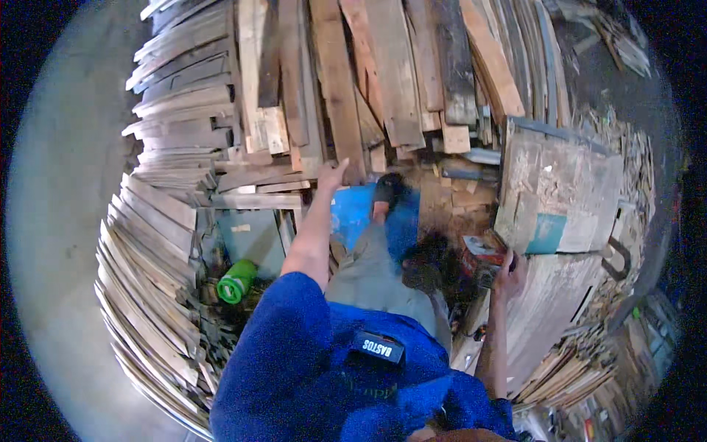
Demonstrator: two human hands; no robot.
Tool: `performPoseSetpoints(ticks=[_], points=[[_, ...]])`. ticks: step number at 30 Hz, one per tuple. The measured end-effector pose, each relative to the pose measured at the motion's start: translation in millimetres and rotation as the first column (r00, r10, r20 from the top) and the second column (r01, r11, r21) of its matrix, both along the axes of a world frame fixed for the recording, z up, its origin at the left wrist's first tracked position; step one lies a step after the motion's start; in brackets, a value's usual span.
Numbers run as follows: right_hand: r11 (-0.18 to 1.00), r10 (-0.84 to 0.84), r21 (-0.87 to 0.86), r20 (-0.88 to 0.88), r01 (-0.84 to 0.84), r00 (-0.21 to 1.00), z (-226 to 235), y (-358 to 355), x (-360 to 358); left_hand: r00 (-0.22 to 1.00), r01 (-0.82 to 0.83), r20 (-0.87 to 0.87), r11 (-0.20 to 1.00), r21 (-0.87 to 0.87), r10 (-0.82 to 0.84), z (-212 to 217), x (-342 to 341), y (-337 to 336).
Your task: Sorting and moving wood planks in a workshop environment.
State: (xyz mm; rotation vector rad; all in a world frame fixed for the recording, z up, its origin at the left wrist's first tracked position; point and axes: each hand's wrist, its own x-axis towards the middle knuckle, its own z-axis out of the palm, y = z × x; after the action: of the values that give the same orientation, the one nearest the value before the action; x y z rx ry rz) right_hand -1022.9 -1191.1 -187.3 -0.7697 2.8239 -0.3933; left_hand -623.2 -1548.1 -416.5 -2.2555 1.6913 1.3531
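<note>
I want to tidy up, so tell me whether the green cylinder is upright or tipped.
Tipped, it seems: the green cylinder shows its long side, its round end facing the picture's lower left.

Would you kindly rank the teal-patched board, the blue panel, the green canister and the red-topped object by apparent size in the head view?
1. Teal-patched board
2. Blue panel, visible part only
3. Green canister and red-topped object: too alike to rank

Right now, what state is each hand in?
Left hand: at a brown board's end; whether it grips cannot be told.
Right hand: holding a red-and-dark object.
</note>
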Motion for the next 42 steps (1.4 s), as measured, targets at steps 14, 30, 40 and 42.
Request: performPoseSetpoints(ticks=[14, 30, 40, 42], points=[[0.989, -0.116, -0.088, 0.07, 0.122, 0.991, 3.9, -8.7, -0.9, 0.74, 0.476, -0.658, 0.801, 0.362, -0.141, 157.9, -85.6, 52.7], [0.996, 0.063, 0.03, 0.394, -0.081, 0.917, 56.9, -88.3, 76.0, -0.194, 0.918, -0.787, -0.391, 0.065, -0.586, 307.4, -202.3, 204.5], [0.984, -0.108, -0.079, 0.457, 0.162, 0.883, 133.1, 255.9, 14.6, -0.394, 0.895, 0.302, -0.437, -0.088, -0.868, 426.8, -384.7, 122.9], [0.96, -0.187, -0.096, 0.476, 0.262, 0.859, 138.5, 320.3, 12.3, -0.509, 0.769, 0.135, -0.519, -0.374, -0.85, 412.3, -408.7, 200.3]])
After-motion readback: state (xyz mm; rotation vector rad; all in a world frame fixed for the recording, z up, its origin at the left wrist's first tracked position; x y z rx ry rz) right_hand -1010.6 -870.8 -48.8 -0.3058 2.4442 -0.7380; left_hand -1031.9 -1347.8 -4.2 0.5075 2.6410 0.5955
